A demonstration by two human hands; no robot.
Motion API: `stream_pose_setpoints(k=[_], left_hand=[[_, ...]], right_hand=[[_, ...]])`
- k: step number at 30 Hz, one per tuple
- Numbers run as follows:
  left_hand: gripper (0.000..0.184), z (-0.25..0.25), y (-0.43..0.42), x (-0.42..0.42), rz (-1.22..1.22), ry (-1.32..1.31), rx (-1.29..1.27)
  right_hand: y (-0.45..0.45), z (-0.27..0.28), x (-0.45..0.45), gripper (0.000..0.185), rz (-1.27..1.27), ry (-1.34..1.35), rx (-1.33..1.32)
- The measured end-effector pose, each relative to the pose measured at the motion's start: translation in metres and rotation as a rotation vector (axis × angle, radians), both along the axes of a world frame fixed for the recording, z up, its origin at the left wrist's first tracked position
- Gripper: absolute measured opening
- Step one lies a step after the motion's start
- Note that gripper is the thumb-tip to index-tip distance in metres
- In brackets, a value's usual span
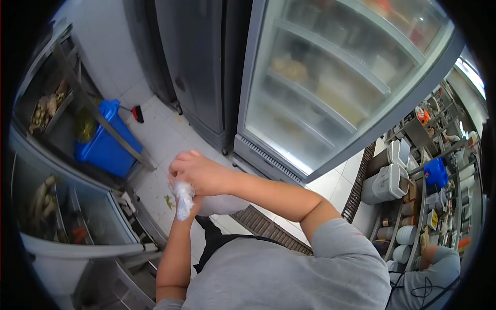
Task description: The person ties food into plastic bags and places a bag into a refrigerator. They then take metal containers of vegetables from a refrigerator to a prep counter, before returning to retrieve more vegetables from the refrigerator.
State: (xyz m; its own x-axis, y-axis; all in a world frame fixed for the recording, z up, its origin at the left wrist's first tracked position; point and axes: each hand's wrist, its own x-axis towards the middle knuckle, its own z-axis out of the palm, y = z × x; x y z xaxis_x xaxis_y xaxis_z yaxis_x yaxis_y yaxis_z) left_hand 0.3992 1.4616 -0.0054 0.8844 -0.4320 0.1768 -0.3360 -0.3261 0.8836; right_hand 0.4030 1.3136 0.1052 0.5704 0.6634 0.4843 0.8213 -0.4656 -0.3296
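A thin, whitish see-through plastic bag (pixel 184 201) is bunched up between my two hands, in front of my body. The fuller part of the bag hangs below my right wrist, and I cannot make out its contents. My right hand (pixel 199 173) lies uppermost, its fingers curled and closed on the gathered plastic. Just under it is my left hand (pixel 192 205), closed around the bunched part, with most of its fingers hidden by the bag and my right hand.
A glass-door fridge (pixel 310 88) with stocked shelves stands ahead, beside a dark steel cabinet (pixel 199 67). At left are a blue bin (pixel 111 150) and a glass-fronted chiller (pixel 88 206). A floor grate (pixel 268 227) crosses the tiles. White tubs (pixel 387 186) and a person's sleeve (pixel 431 276) are at right.
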Motion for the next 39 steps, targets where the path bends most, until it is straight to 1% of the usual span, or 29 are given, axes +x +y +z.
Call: stream_pose_setpoints(k=[1,3,5,6,7,9,10,11,13,15,16,18,19,21,22,23,25,26,27,28,30,31,32,33,34,35,36,38,39], left_hand=[[0.052,-0.023,0.007,0.025,0.081,-0.231,0.009],[0.048,-0.024,0.015,0.068,0.116,-0.463,0.114],[0.035,-0.032,0.013,0.109,0.177,-0.045,-0.248],[0.034,-0.034,0.025,0.126,0.145,0.028,-0.172],[0.033,-0.038,0.034,0.147,0.113,0.093,-0.102],[0.031,-0.062,0.053,0.179,0.117,-0.134,-0.011],[0.032,-0.084,0.063,0.194,0.116,-0.06,-0.019],[0.032,-0.103,0.076,0.21,0.112,0.02,-0.015],[0.028,-0.125,0.092,0.242,0.128,0.242,-0.206],[0.024,-0.13,0.1,0.268,0.182,0.405,-0.229],[0.023,-0.131,0.106,0.28,0.232,0.444,-0.158],[0.022,-0.131,0.116,0.306,0.286,0.675,-0.384],[0.024,-0.134,0.125,0.316,0.289,0.875,-0.674],[0.024,-0.158,0.145,0.332,0.279,0.958,-0.908],[0.023,-0.184,0.15,0.34,0.263,0.846,-0.844],[0.021,-0.199,0.156,0.345,0.15,0.702,-0.637],[0.016,-0.227,0.167,0.356,-0.006,0.343,-0.251],[0.016,-0.172,0.156,0.349,-0.016,0.292,-0.076],[0.017,-0.137,0.146,0.346,-0.038,0.238,0.109],[0.024,-0.136,0.141,0.346,0.041,0.121,0.191],[0.023,-0.136,0.135,0.348,0.039,0.059,0.337],[0.022,-0.134,0.128,0.349,0.04,0.024,0.405],[0.023,-0.114,0.12,0.348,-0.072,-0.026,0.419],[0.023,-0.119,0.111,0.351,-0.13,0.035,0.387],[0.024,-0.132,0.102,0.355,-0.19,0.094,0.356],[0.025,-0.137,0.091,0.359,-0.25,0.15,0.321],[0.023,-0.132,0.078,0.36,-0.3,0.149,0.345],[0.022,-0.118,0.051,0.352,-0.406,0.142,0.401],[0.023,-0.113,0.037,0.348,-0.459,0.133,0.385]], right_hand=[[0.003,0.006,0.017,0.032,0.017,-0.096,-0.045],[0.001,0.018,0.055,0.042,-0.027,-0.054,-0.11],[-0.015,0.046,0.106,0.053,-0.131,-0.025,-0.177],[-0.031,0.07,0.134,0.06,-0.216,-0.011,-0.205],[-0.047,0.104,0.159,0.06,-0.421,0.006,-0.325],[-0.094,0.137,0.214,0.064,-0.902,-0.227,-0.51],[-0.132,0.137,0.249,0.063,-1.095,-0.529,-0.614],[-0.16,0.154,0.268,0.058,-1.275,-0.652,-0.79],[-0.202,0.183,0.289,0.045,-1.55,-0.659,-1.13],[-0.211,0.202,0.292,0.035,-1.483,-0.673,-1.347],[-0.212,0.207,0.293,0.03,-1.438,-0.679,-1.451],[-0.206,0.214,0.302,0.025,-1.525,-0.471,-1.53],[-0.201,0.213,0.308,0.023,-1.56,-0.362,-1.555],[-0.204,0.221,0.323,0.022,-1.638,-0.255,-1.404],[-0.206,0.219,0.327,0.022,-1.664,-0.197,-1.33],[-0.199,0.219,0.324,0.023,-1.644,-0.244,-1.375],[-0.205,0.22,0.326,0.014,-1.569,-0.311,-1.361],[-0.191,0.223,0.326,0.016,-1.571,-0.292,-1.362],[-0.164,0.226,0.317,0.017,-1.581,-0.259,-1.358],[-0.136,0.228,0.303,0.019,-1.595,-0.217,-1.352],[-0.088,0.232,0.269,0.018,-1.623,-0.107,-1.362],[-0.064,0.234,0.248,0.02,-1.609,-0.138,-1.304],[-0.041,0.234,0.224,0.021,-1.597,-0.175,-1.245],[-0.024,0.233,0.194,0.025,-1.531,-0.258,-1.23],[-0.002,0.228,0.162,0.019,-1.539,-0.355,-0.931],[0.018,0.228,0.132,0.014,-1.442,-0.56,-0.706],[0.036,0.239,0.106,0.013,-1.401,-0.761,-0.716],[0.055,0.238,0.033,0.021,-1.626,-1.084,-0.314],[0.064,0.238,-0.003,0.025,-1.676,-1.227,-0.07]])
